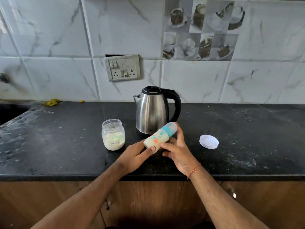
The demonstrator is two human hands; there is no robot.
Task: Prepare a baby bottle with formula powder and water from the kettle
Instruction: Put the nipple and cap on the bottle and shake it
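Note:
A baby bottle (158, 138) with a teal ring and clear cap, full of milky liquid, is held tilted nearly on its side above the black counter (66, 146). My left hand (137, 156) grips its base end. My right hand (178, 149) holds its middle and cap end from the right. Behind it stands a steel kettle (152, 111) with a black handle and a shut lid. To the left is an open glass jar (113, 134) labelled Formula, about half full of white powder, with what looks like a scoop inside.
The jar's white lid (209, 141) lies on the counter to the right. A switch and socket panel (123, 67) is on the tiled wall. A sink (9, 111) is at far left, with a yellow scrap (52, 102) near it. Wooden cabinet doors (148, 204) are below the counter.

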